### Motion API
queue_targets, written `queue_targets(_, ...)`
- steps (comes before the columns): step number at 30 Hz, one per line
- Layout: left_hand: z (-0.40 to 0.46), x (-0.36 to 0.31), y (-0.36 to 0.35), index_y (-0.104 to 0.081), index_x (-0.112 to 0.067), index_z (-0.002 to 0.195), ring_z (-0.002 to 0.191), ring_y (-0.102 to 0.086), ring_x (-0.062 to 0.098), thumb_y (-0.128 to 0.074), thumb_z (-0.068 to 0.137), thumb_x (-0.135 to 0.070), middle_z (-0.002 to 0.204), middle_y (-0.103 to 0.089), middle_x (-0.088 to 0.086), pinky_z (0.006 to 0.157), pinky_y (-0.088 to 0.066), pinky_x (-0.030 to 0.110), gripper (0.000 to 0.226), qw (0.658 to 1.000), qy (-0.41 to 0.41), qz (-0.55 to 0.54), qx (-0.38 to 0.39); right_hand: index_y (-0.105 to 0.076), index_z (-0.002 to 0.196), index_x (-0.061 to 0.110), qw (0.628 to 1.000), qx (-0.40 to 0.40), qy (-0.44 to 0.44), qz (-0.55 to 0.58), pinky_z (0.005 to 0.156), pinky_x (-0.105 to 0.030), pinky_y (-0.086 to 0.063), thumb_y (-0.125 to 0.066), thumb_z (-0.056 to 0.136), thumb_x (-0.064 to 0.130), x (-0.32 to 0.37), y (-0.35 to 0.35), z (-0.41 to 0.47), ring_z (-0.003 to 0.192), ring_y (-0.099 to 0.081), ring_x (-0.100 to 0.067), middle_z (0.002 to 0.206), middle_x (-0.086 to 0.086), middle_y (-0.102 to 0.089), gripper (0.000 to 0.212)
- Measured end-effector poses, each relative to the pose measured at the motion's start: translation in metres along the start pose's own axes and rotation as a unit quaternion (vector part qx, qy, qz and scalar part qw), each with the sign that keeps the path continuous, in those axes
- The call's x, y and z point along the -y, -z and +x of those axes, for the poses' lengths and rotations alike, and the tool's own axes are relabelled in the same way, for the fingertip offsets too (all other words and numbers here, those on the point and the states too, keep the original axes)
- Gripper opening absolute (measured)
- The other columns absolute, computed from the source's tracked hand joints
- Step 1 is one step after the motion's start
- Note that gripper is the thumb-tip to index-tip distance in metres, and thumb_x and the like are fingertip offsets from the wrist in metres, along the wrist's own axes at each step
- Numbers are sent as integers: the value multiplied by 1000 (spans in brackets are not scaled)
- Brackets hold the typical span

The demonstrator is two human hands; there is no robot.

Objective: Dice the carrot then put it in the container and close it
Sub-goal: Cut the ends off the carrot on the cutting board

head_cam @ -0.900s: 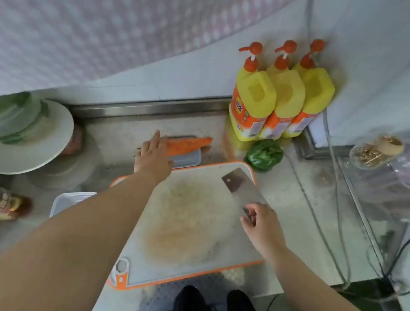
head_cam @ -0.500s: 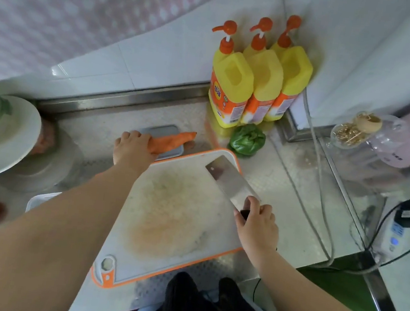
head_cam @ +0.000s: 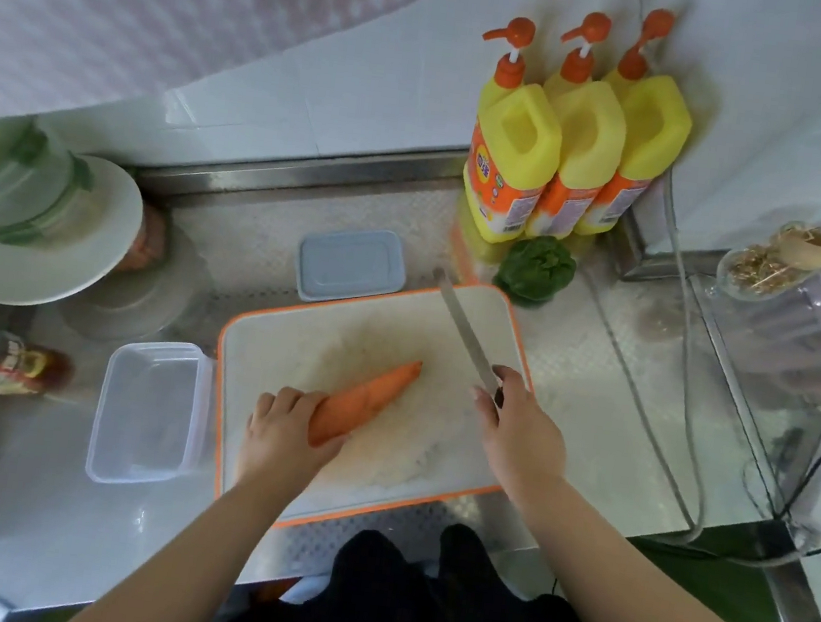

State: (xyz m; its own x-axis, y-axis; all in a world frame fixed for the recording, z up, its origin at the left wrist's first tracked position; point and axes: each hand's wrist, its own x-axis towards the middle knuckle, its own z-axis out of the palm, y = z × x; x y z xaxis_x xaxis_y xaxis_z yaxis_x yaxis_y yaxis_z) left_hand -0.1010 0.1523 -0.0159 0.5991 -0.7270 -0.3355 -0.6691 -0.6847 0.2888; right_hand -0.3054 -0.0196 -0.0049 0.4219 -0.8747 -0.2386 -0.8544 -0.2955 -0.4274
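Orange carrot (head_cam: 366, 401) lies whole on white cutting board (head_cam: 457, 461) w/ orange rim, tip pointing far-right. Left hand (head_cam: 287, 437) grips its thick near end. Right hand (head_cam: 520, 435) wraps the knife (head_cam: 465, 335) handle, blade angled far-left, edge-on, just right of carrot. Clear container (head_cam: 147, 413) sits left of board, touching it; its lid (head_cam: 352, 265) lies just beyond board's far edge.

I'm counting 1 carrot (head_cam: 366, 401), 1 knife (head_cam: 465, 335), 1 container (head_cam: 147, 413), 1 lid (head_cam: 351, 264), 3 soap btls (head_cam: 569, 139), 1 cutting brd (head_cam: 458, 451).
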Motion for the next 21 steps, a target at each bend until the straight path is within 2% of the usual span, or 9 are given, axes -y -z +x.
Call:
queue_targets(4, -9, 5, -4, -53, -29, 135, 115, -39, 22, -68, 82, -53, 122, -52, -4, 99, -35, 33, 60, 1000, -4, -21, -8, -48, 122, 22, 996, 48, 33, -68, 67, -36, -46, -36, 100, 33, 17, -4, -3, 89, -64, -30, 100, -4, -66, 27)
queue_targets(11, -8, 5, -8, -50, -24, 137, 121, -36, 24, -64, 87, -51, 128, -49, -1, 104, -30, 35, 58, 999, -9, -40, -2, -52, 115, 16, 991, 95, 69, -65, 63, -34, -41, -37, 100, 28, 28, -9, -11, 83, -63, -31, 89, -7, -67, 24)
queue_targets(14, -8, 5, -9, -49, -25, 138, 121, -35, 23, -62, 88, -52, 129, -48, -1, 105, -29, 35, 58, 999, -7, -38, -3, -51, 115, 17, 989, 107, 76, -72, 63, -34, -43, -36, 100, 28, 31, -11, -14, 81, -63, -30, 86, -5, -65, 23)
queue_targets(21, -8, 4, -11, -47, -26, 139, 122, -32, 22, -60, 90, -52, 131, -46, -1, 106, -28, 33, 58, 999, -2, -40, -1, -42, 96, 16, 986, 122, 73, -84, 57, -33, -34, -36, 101, 23, 40, -11, -13, 66, -50, -25, 63, 3, -43, 11)
